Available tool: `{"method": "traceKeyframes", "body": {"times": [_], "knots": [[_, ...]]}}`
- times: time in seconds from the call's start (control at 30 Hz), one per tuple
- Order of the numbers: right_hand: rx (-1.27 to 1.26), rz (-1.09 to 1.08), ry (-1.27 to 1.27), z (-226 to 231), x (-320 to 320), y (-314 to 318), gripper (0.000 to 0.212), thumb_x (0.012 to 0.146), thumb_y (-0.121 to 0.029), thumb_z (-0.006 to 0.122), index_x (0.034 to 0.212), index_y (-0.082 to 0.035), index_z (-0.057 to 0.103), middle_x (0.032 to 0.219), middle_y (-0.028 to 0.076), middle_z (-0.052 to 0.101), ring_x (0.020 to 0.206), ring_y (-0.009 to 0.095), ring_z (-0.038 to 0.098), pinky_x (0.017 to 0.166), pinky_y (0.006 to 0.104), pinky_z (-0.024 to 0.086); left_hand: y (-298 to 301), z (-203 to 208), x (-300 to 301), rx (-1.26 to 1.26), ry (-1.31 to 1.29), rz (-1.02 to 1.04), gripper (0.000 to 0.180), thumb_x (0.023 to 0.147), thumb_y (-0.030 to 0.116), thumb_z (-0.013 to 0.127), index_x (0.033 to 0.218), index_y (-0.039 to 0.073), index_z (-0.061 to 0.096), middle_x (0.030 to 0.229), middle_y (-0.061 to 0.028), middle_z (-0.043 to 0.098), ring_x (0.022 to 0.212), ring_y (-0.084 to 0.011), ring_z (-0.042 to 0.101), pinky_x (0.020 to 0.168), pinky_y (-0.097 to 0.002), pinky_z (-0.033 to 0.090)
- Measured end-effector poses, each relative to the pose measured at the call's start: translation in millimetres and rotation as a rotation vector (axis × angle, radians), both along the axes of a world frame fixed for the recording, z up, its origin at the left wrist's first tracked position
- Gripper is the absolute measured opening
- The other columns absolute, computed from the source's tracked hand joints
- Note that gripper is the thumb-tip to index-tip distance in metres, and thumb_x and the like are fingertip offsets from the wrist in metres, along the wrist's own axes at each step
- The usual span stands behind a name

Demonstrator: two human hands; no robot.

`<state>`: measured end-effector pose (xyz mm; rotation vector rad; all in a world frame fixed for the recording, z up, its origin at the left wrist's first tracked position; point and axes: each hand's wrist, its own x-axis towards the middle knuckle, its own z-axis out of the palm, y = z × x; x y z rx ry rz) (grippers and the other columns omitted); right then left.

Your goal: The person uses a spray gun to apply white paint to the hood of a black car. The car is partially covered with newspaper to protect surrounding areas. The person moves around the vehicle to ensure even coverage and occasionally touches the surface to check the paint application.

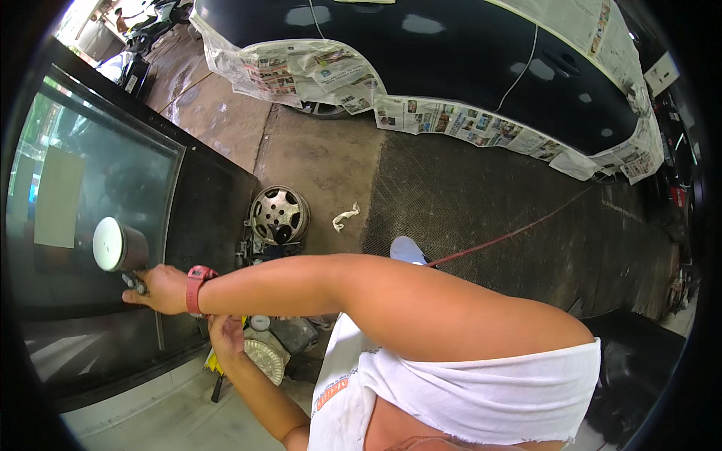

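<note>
At the far left, my right hand (164, 289), with a red watch on its wrist, is closed around a spray gun (134, 283). On top of the gun sits a round metal cup with a white lid (110, 244). The cup is in front of a dark-framed glass panel (113, 173). My right arm stretches across my body to the left. Below the red watch (198, 289), my left hand (227, 336) is raised with bent fingers. The right wrist partly covers those fingertips, and what they grip, if anything, is hidden.
A dark car (451, 68) edged with taped newspaper (466, 124) stands ahead. A wheel rim (280, 214) and a crumpled white rag (346, 217) are on the floor. A red hose (511, 237) runs to the right past my shoe (407, 250). Motorcycles (150, 37) are at the far left.
</note>
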<state>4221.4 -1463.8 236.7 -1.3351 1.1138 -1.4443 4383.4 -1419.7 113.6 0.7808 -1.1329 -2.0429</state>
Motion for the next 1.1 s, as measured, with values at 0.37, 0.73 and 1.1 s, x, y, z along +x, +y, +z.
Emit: {"method": "traceKeyframes", "body": {"times": [0.37, 0.73, 1.1], "knots": [[0.258, -0.252, 0.111, -108.4, -188.2, -47.9, 0.079, 0.100, -0.069, 0.048, 0.142, -0.003, 0.060, 0.125, 0.028, 0.068, 0.123, 0.044, 0.063, 0.104, 0.0444, 0.050, -34.2, -60.0, -208.1, 0.362, 0.411, -0.177, 0.036, 0.101, 0.034, 0.052, 0.124, 0.011, 0.068, 0.134, -0.0072, 0.067, 0.128, -0.0284, 0.060, 0.109, -0.0493, 0.043], [0.436, -0.271, -0.058, -142.9, -371.3, -116.8, 0.071, 0.104, -0.061, 0.047, 0.145, -0.005, 0.059, 0.082, 0.011, 0.071, 0.071, 0.018, 0.068, 0.071, 0.0336, 0.055, -128.9, -125.6, -385.7, 0.373, 0.286, -0.268, 0.050, 0.108, 0.031, 0.055, 0.152, 0.013, 0.043, 0.147, -0.0055, 0.058, 0.135, -0.0240, 0.055, 0.113, -0.0424, 0.044], [0.637, -0.312, -0.072, -191.2, -455.1, -210.3, 0.078, 0.099, -0.075, 0.044, 0.125, -0.005, 0.067, 0.083, 0.006, 0.072, 0.067, 0.013, 0.067, 0.046, 0.0276, 0.047, -237.1, -146.5, -461.1, 0.580, 0.244, -0.436, 0.021, 0.104, 0.019, 0.063, 0.125, 0.014, 0.062, 0.120, 0.0007, 0.070, 0.105, -0.0178, 0.067, 0.100, -0.0369, 0.051]]}}
